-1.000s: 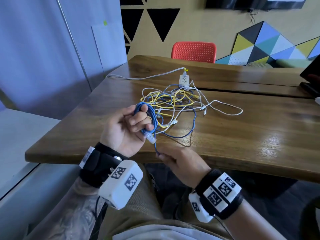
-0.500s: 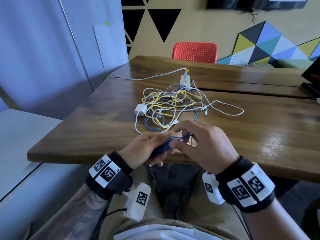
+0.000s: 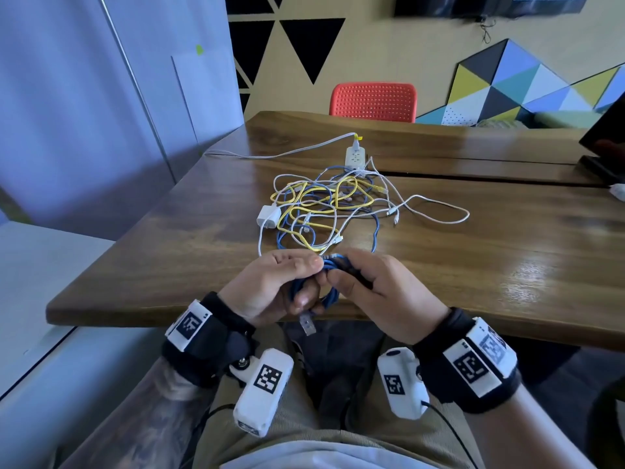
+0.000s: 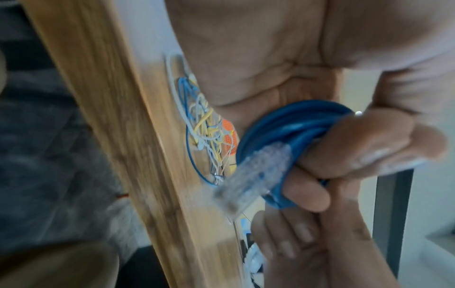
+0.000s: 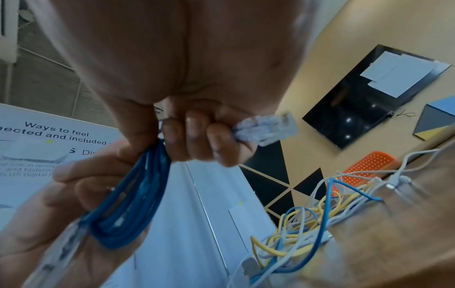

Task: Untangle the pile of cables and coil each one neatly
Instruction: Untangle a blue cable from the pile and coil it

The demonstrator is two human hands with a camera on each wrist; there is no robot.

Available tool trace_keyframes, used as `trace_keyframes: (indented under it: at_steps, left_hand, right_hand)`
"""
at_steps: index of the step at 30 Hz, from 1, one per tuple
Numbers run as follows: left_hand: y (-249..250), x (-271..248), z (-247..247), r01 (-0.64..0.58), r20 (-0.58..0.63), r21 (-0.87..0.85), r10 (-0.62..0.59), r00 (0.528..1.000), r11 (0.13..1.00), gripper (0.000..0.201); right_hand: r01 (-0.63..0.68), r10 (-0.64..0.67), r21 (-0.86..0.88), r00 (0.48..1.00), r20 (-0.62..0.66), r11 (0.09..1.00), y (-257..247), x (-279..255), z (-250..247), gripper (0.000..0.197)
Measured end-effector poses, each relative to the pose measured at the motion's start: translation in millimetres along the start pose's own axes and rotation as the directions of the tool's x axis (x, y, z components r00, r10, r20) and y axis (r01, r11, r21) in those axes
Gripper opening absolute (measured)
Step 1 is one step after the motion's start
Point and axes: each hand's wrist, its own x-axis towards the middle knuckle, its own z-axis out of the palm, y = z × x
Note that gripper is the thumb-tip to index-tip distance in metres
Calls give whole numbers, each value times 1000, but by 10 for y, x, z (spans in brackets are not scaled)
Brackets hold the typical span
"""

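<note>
Clearly both hands, left (image 3: 267,286) and right (image 3: 382,292), grip the blue coil (image 3: 329,282) over the counter (image 3: 473,265) edge so its loops stay bunched, clear of the pile (image 3: 331,208) behind.

L forearm (image 3: 152,411): tattooed | wrists: blk straps (image 3: 216,336), white tag boxes (image 3: 265,390) | khaki trousers (image 3: 301,414)

Glossy brown wooden table (image 3: 473,265) beyond the hands; smooth blue plastic-sheathed cable coil (image 4: 290,124) in the fingers, ending in a clear plastic plug (image 4: 248,181).
</note>
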Motion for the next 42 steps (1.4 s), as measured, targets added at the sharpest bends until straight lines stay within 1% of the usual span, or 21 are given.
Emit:
trace_keyframes:
  at_steps: [2, 4, 6, 9, 12, 14, 16, 18, 19, 20, 22, 23, 26, 28, 30, 32, 35, 37, 38, 40, 42]
  left_hand:
    - [24, 9, 9, -5, -18, 74, 7, 1000, 997, 24]
    - [34, 21, -5, -20, -86, 171, 36, 996, 985, 19]
    - [33, 27, -36, -45, -151, 278, 90, 984, 959, 22]
    - [12, 0, -23, -89, -100, 394, 139, 985, 915, 24]
    - [-35, -9, 11, -102, -87, 570, 183, 979, 815, 28]
    - [-53, 8, 29, -117, -87, 646, 225, 971, 755, 26]
    - [-70, 21, 25, -122, -122, 672, 271, 955, 731, 28]
    - [-90, 30, -12, -91, -225, 677, 322, 920, 730, 38]
    - [-92, 36, -38, -72, -276, 659, 330, 903, 749, 42]
    - [-91, 40, -59, -71, -303, 625, 325, 896, 777, 45]
    - [-100, 56, -58, -93, -297, 542, 294, 908, 835, 52]
    - [-105, 65, -36, -101, -290, 501, 277, 916, 859, 51]
    - [-91, 75, 72, -111, -287, 428, 251, 924, 897, 39]
    - [-66, 82, 107, -116, -272, 456, 262, 926, 882, 44]
    - [-50, 82, 84, -121, -253, 504, 280, 926, 855, 55]
    - [-23, 66, 74, -109, -253, 528, 278, 927, 842, 64]
    - [-31, 74, 80, -111, -245, 499, 263, 933, 860, 60]
    - [-46, 91, 102, -92, -277, 467, 245, 929, 879, 54]
    - [-48, 96, 116, -84, -296, 448, 236, 926, 890, 51]
    - [-56, 106, 112, -72, -313, 428, 223, 923, 901, 47]
    - [-67, 100, 87, -67, -328, 422, 221, 919, 904, 45]
  right_hand:
    - [15, -15, 14, 1000, 20, 1000, 15, -1, -17, 28]
    - [16, -17, 10, 1000, 24, 1000, 22, -12, -14, 26]
    - [21, -21, -2, 999, 24, 1000, 21, -36, -2, 24]
    - [19, -18, -7, 999, 34, 1000, 38, -64, -5, 24]
    - [6, -5, -27, 1000, 12, 1000, 87, -64, 14, 30]
    - [-3, 3, -16, 1000, -12, 1000, 92, -62, 48, 35]
    - [-19, 21, 34, 998, -60, 999, 94, -56, 61, 35]
    - [-10, 16, 52, 994, -109, 999, 129, -56, 47, 30]
    - [2, -3, -10, 991, -130, 1000, 157, -59, 36, 29]
    - [11, -29, -123, 989, -148, 992, 197, -65, 27, 28]
    - [4, -63, -306, 981, -184, 952, 267, -72, 30, 29]
    - [-18, -50, -304, 976, -213, 952, 289, -64, 39, 29]
    - [-95, 75, -63, 960, -271, 993, 257, -36, 89, 27]
    - [-112, 154, 147, 936, -316, 983, 192, -34, 141, 25]
    - [-88, 228, 384, 913, -337, 919, 143, -23, 194, 20]
    - [-71, 294, 577, 907, -303, 814, 140, 6, 237, 21]
    - [-146, 407, 804, 904, -128, 576, 123, 51, 276, 27]
    - [-205, 450, 901, 893, 12, 382, 101, 59, 325, 28]
    - [-216, 461, 924, 886, 50, 316, 91, 60, 352, 28]
    - [-215, 482, 940, 874, 64, 265, 80, 63, 393, 36]
    - [-218, 506, 939, 861, 57, 266, 83, 65, 407, 46]
